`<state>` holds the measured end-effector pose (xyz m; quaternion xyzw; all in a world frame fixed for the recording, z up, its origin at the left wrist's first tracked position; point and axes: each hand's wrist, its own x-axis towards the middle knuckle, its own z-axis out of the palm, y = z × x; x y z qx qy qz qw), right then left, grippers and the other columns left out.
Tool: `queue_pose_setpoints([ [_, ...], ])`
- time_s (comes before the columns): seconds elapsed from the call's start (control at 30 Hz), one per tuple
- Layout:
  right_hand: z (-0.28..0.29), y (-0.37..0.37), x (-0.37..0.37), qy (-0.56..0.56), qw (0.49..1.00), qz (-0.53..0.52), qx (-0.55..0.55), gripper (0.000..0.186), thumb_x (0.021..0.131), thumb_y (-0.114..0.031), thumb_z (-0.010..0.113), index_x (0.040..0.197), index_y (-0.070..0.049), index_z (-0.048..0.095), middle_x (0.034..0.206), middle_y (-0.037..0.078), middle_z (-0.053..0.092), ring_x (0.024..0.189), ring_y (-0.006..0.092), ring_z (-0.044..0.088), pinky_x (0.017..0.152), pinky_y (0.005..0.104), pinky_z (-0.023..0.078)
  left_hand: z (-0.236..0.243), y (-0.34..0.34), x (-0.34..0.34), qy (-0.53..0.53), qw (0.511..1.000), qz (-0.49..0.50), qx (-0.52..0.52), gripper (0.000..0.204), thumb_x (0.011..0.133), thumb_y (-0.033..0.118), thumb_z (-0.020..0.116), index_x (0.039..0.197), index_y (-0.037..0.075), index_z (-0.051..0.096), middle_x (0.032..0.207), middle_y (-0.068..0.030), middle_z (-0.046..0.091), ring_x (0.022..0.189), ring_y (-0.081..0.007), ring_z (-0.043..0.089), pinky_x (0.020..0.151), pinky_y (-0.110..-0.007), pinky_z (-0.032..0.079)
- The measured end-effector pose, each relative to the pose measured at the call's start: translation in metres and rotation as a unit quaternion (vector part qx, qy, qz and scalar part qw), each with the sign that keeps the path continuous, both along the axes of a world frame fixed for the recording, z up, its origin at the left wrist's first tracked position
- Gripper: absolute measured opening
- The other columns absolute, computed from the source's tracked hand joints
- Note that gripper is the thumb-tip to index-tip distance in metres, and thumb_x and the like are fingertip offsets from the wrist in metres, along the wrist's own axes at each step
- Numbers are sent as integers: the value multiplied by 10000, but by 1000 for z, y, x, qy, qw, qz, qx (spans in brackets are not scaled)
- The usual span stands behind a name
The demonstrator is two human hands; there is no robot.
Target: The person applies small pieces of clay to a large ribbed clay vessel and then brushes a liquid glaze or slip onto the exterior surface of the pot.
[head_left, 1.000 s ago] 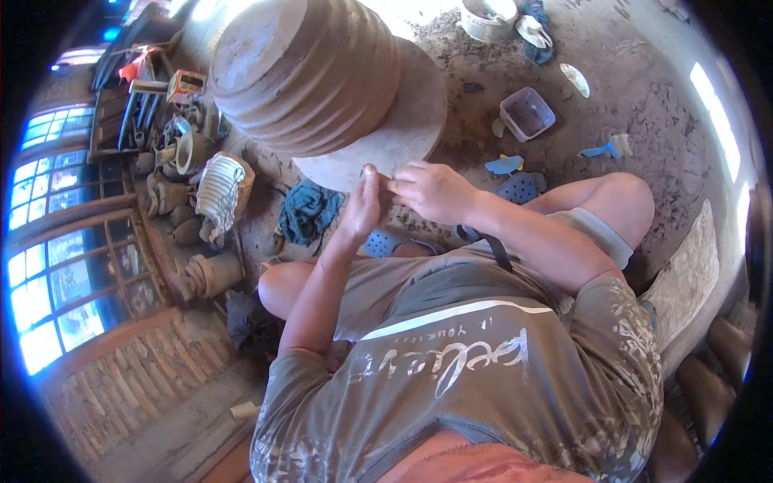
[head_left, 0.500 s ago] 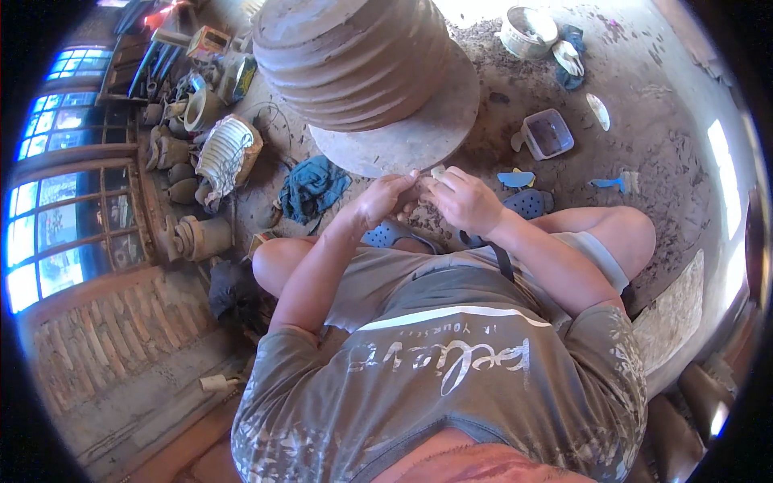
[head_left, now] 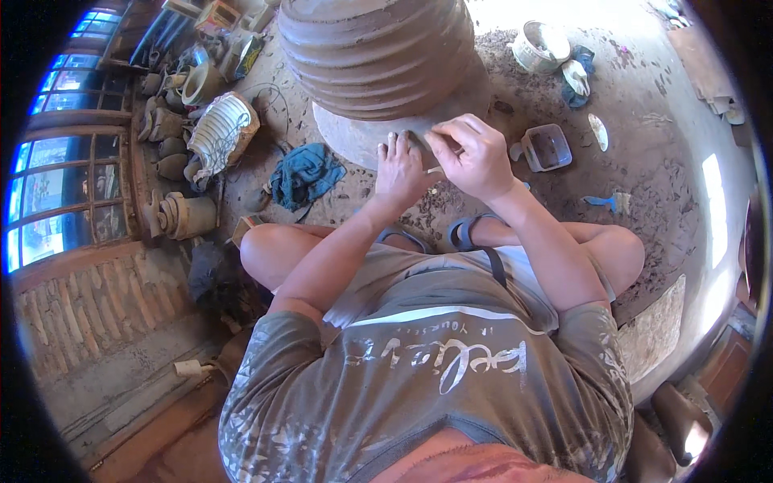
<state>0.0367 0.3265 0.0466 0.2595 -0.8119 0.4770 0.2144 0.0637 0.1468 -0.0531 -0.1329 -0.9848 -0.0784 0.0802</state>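
A large ridged brown clay pot (head_left: 374,52) stands on a round pale grey slab (head_left: 338,129) in front of me. My left hand (head_left: 398,173) is at the slab's front edge, fingers stretched upward and slightly apart. Beside it, my right hand (head_left: 471,161) is closed, its thumb and fingers curled around something I cannot make out. A small dark piece (head_left: 417,138) shows between my fingertips, and a thin pale sliver shows below the hands, too small to name.
A teal cloth (head_left: 302,173), a moulded white piece (head_left: 221,133) and clay vessels lie to the left by windows. To the right are a plastic tub (head_left: 546,149), a blue-handled brush (head_left: 604,201), a white oval piece and a white bucket (head_left: 539,48). My crossed legs lie below.
Both hands have moved up in the view and slightly rightward, and my left fingers have straightened upward. The pot and surroundings appear shifted as the camera view changed.
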Motion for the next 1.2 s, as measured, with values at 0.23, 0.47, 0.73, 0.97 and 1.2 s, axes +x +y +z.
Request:
queue_pose_setpoints([
  [0.23, -11, 6, -1, -64, 995, -14, -77, 111, 900, -49, 770, 992, 13, 771, 956, 154, 764, 820, 281, 749, 734, 361, 605, 9, -27, -8, -108, 993, -44, -31, 600, 844, 415, 824, 1203, -45, 683, 1447, -229, 551, 1402, -387, 470, 1147, -600, 378],
  [0.47, -11, 13, 5, -60, 997, -17, -55, 90, 892, -75, 771, 962, -18, 773, 923, 145, 759, 843, 304, 746, 744, 381, 597, 29, -59, -20, -197, 980, 8, 10, 648, 825, 438, 855, 1210, -44, 656, 1345, -211, 655, 1143, -417, 689, 961, -487, 567],
  [0.73, 6, -13, -10, 229, 967, -29, 106, 179, 794, -86, 812, 972, -89, 792, 956, 11, 719, 930, 230, 681, 824, 370, 540, 26, -36, 0, -126, 989, 82, -2, 842, 786, 525, 873, 1271, -110, 605, 1298, -287, 631, 1107, -419, 699, 940, -479, 581],
  [0.97, 11, -34, -26, 319, 928, -33, 188, 165, 827, -199, 731, 966, -132, 789, 987, -25, 702, 974, 173, 646, 872, 382, 463, 31, -38, -12, -163, 983, 85, -19, 845, 753, 519, 901, 1266, -93, 626, 1339, -275, 597, 1263, -383, 628, 985, -462, 577],
  [1.2, 12, -29, -36, 330, 920, 5, 209, 162, 800, -185, 743, 942, -125, 790, 1005, -45, 717, 918, 151, 639, 862, 376, 455, 44, -67, -19, -209, 974, 63, -62, 898, 739, 560, 894, 1284, -97, 618, 1401, -271, 576, 1222, -389, 660, 985, -463, 579],
])
